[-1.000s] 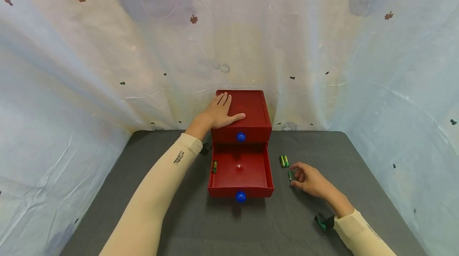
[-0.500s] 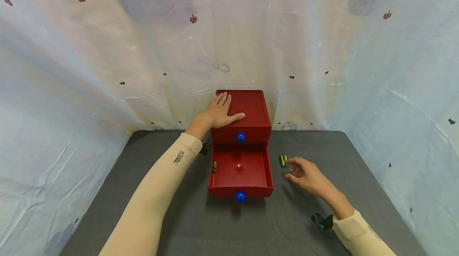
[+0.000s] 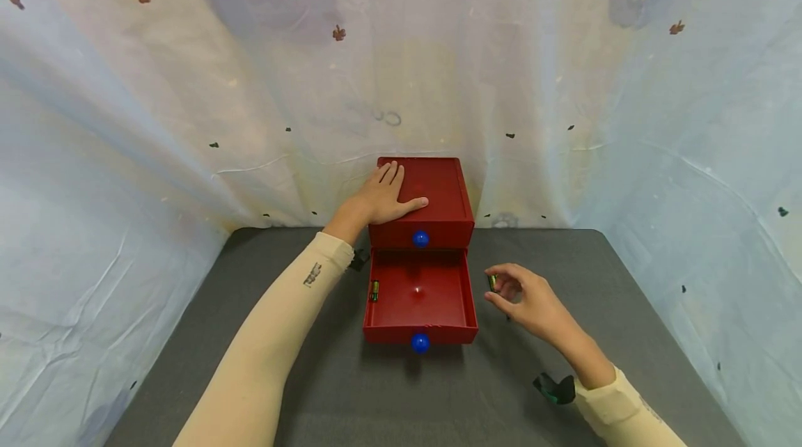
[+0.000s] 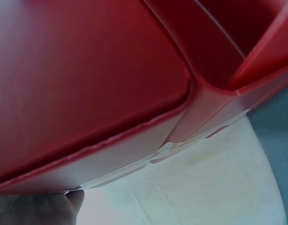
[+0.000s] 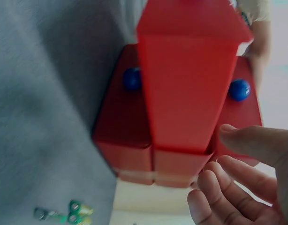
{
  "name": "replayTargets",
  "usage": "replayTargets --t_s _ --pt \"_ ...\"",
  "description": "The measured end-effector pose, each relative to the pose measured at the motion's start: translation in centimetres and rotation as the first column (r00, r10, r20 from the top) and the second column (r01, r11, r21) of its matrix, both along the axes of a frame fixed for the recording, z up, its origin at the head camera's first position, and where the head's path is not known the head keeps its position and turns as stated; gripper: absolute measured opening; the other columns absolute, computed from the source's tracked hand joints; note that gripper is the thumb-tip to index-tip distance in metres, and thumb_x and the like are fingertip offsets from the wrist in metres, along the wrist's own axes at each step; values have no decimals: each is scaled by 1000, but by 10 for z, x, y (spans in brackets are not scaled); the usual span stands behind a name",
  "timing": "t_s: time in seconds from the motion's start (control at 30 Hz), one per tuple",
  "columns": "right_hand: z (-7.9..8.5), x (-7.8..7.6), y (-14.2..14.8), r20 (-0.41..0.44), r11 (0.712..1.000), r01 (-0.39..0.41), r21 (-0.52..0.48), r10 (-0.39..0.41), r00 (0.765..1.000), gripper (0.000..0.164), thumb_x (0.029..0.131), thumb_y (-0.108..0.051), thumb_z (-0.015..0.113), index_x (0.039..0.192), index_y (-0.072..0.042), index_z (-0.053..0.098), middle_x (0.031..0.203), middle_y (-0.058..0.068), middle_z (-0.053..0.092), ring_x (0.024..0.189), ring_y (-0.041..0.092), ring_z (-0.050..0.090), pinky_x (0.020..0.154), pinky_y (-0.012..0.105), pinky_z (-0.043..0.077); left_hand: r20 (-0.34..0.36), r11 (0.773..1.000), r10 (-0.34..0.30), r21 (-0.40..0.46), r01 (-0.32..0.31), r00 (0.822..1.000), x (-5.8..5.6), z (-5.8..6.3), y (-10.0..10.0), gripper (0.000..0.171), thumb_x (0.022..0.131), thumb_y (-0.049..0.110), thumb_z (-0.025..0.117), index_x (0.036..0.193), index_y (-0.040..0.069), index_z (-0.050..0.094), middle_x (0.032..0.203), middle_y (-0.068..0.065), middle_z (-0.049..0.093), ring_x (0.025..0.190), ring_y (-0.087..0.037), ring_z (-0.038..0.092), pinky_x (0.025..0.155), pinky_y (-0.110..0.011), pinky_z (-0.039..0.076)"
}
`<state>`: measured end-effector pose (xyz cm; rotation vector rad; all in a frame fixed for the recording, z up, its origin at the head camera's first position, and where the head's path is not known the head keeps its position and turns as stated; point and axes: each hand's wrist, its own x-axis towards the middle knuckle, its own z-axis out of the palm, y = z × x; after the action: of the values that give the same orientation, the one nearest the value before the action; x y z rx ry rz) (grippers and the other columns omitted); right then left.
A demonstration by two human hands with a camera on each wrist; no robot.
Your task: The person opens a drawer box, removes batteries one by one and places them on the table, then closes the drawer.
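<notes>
Blue-knobbed red drawer unit [image 3: 438,186]

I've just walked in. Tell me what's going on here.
A person's left hand rests on top of a red plastic drawer cabinet with round blue knobs. Its middle drawer is pulled out, and one small green-and-yellow cylindrical battery lies inside, at the left. The right hand, holding nothing, hovers open beside the drawer, near three more batteries lying on the dark grey tabletop.
</notes>
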<state>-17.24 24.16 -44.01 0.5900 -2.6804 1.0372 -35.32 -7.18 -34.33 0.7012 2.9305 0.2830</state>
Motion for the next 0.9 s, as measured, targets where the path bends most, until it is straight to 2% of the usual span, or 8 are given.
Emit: replayTargets --t_s 0.23,0.43,0.57,0.9 --pt "16 5 -20 -23 999 -14 -47 13 1000 38 93 -12 87 128 -9 72 98 -4 68 84 10 64 75 26 59 -5 1000 -5 7 5 1000 1 1 0 107 104 79 35 173 5 0 180 -16 -4 167 -30 -7 135 -44 -6" --pt "24 9 -40 3 996 -38 -85 38 999 39 93 -14 87 129 -10 72 100 -2 69 86 11 64 79 25 60 -14 1000 4 7 -4 1000 2 1 0 107 103 79 36 173 5 2 180 -16 -2 167 -31 -6 135 -45 -4" --pt "24 8 -53 8 992 -68 -107 69 998 40 92 -13 88 128 -10 71 102 3 71 86 11 64 79 27 61 -18 1000 10 5 -10 1000 1 0 0 108 103 80 36 173 5 2 180 -16 -2 167 -31 -5 135 -46 -2" --pt "27 1 -83 20 982 -115 -153 120 993 38 91 -11 88 126 -8 71 101 4 70 87 18 66 81 43 63 -18 1000 15 6 -15 1000 2 0 2 107 103 79 37 173 5 2 180 -16 -3 167 -31 -6 135 -46 -2"
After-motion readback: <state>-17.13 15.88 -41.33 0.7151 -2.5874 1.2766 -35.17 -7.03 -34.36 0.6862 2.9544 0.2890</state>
